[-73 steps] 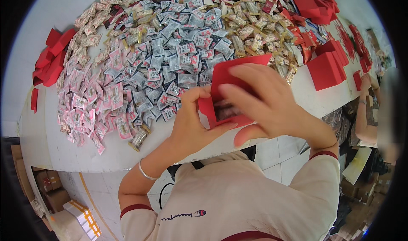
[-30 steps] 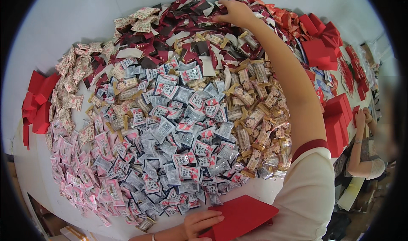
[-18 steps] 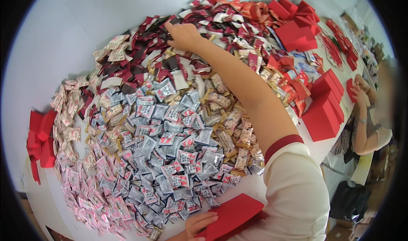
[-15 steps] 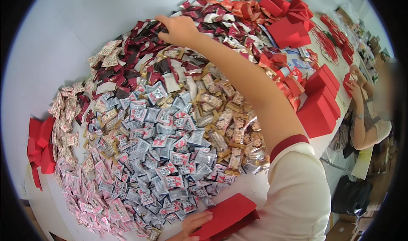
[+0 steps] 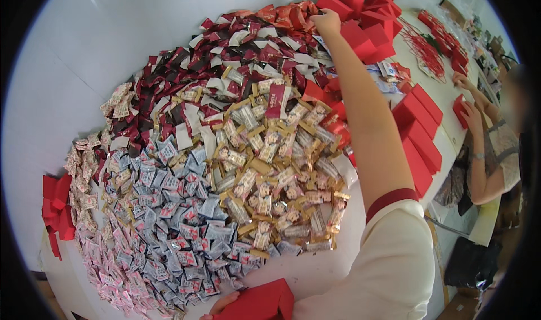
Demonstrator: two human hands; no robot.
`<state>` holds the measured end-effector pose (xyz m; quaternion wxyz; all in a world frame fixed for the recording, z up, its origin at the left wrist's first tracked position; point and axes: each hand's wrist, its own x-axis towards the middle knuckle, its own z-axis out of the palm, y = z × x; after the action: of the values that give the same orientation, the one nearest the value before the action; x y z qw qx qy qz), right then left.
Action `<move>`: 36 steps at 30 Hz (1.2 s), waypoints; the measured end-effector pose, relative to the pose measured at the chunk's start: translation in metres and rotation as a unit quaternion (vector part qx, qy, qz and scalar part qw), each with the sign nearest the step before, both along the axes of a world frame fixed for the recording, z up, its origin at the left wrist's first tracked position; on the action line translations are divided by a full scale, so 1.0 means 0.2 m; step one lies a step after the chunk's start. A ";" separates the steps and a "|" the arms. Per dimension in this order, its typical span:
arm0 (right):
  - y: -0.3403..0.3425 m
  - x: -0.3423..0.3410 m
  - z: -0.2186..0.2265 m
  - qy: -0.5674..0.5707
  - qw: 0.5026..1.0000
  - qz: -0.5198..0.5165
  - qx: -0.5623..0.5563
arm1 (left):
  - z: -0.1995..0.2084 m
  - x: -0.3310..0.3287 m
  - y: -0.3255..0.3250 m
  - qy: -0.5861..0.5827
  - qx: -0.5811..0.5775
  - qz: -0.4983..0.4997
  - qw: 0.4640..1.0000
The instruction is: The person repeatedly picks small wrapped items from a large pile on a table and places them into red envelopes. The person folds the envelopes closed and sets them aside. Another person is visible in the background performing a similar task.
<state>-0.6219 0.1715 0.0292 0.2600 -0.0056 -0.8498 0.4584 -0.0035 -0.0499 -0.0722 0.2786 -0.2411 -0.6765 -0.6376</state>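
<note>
At the lower edge my left hand is closed on the side of a red paper box. My right arm stretches far across the table, and my right hand is at the far edge of the heap, beside shiny orange-red packets. Its fingers are bent together; whatever they hold is hidden. Below the arm spread gold-ended clear-wrapped bars. Dark red and white sachets lie left of the hand, silver-blue packets nearer me, and pink packets at the near left.
Red boxes stand in a group at the far right, in a row by my forearm, and in a stack at the left. Cream patterned packets line the left edge. Another person's hands hold a red item at the right.
My right hand has moved rightward from the dark red sachets to the orange-red packets. The red box in my left hand has shifted left and lower. The view has moved a little.
</note>
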 end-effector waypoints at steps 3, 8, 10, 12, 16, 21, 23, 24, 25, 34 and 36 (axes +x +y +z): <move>-0.02 -0.16 -0.07 0.008 0.997 0.027 -0.077 | 0.01 -0.06 0.00 -0.002 -0.001 -0.005 1.000; -0.17 -0.19 -0.22 -0.025 0.959 0.180 -0.219 | 0.02 -0.04 0.04 -0.025 -0.005 0.031 0.999; -0.17 -0.20 -0.28 -0.046 0.935 0.213 -0.281 | 0.02 -0.04 0.04 -0.032 -0.002 0.041 0.999; -0.18 -0.27 -0.28 -0.035 0.959 0.187 -0.210 | 0.01 -0.03 0.04 -0.034 0.001 0.048 0.998; -0.20 -0.25 -0.28 -0.177 0.920 0.263 -0.231 | 0.01 -0.01 0.06 -0.040 0.007 0.061 0.997; -0.21 -0.38 -0.42 0.114 0.987 0.110 0.036 | 0.01 -0.03 0.05 -0.040 0.013 0.054 0.998; -0.25 -0.29 -0.37 0.024 0.989 0.085 0.122 | 0.01 -0.02 0.05 -0.043 0.019 0.060 0.997; -0.24 -0.29 -0.35 0.020 0.989 0.049 0.136 | 0.00 -0.02 0.05 -0.040 0.019 0.057 0.997; -0.22 -0.28 -0.33 0.037 0.993 0.051 0.095 | 0.01 -0.03 0.05 -0.037 0.019 0.056 0.998; 0.03 -0.16 0.09 0.158 0.904 0.147 -0.369 | 0.03 -0.01 0.05 -0.024 0.016 0.033 0.999; 0.16 -0.22 0.23 0.111 0.888 0.185 -0.406 | 0.03 -0.02 0.07 -0.019 0.011 0.025 0.999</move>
<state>-0.6666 0.2027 0.0752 0.2376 0.0976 -0.5409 0.8009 -0.0067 -0.0363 -0.0658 0.2842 -0.2085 -0.6803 -0.6426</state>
